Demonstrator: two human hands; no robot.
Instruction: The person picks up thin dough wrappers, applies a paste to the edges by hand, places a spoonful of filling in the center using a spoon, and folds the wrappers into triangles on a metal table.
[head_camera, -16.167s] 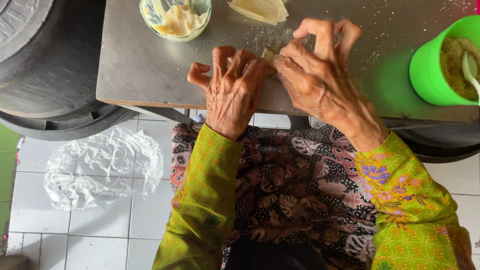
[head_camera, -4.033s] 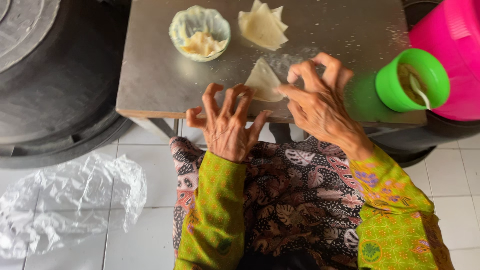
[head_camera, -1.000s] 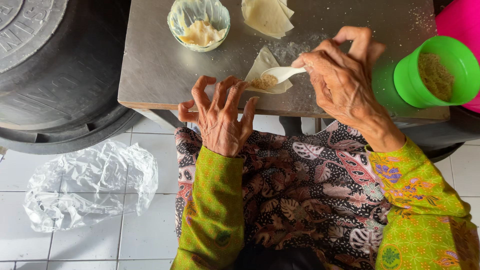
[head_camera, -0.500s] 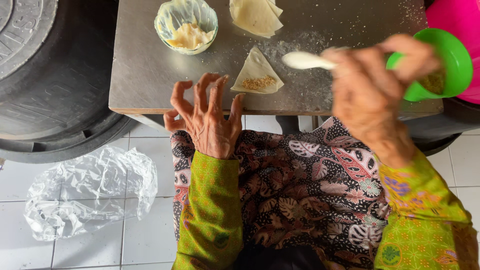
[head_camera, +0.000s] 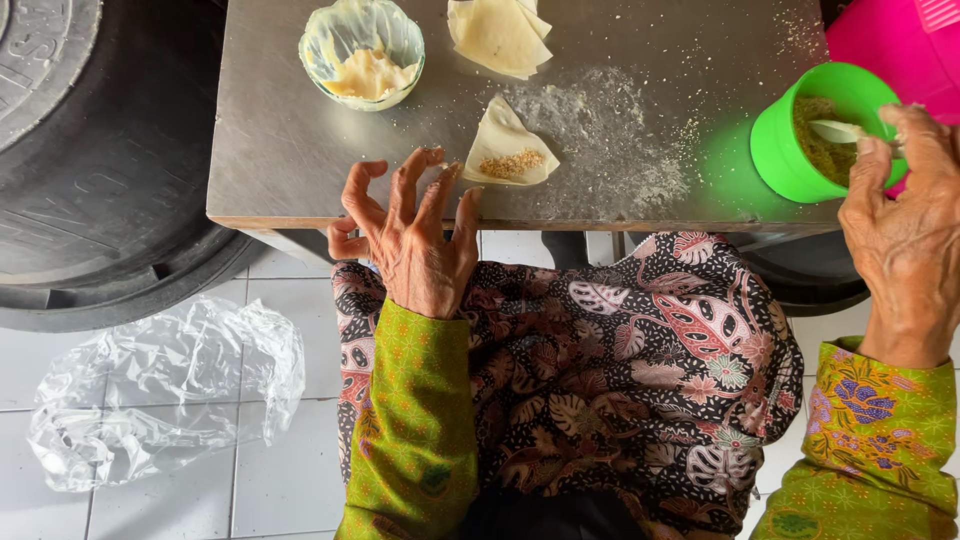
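A triangular dough wrapper lies on the steel table, with a small heap of brown filling on it. My left hand rests at the table's near edge just left of the wrapper, fingers spread and holding nothing. My right hand is far to the right, gripping a white spoon whose bowl sits in the green cup of brown filling.
A stack of plain wrappers and a pale bowl with paste stand at the table's far side. Flour dusts the table's middle. A pink container is at the right, a black tub left, a crumpled plastic bag on the tiled floor.
My right hand spooned filling onto the wrapper, then carried the spoon right to the green cup. My left hand slid back off the wrapper to the table edge.
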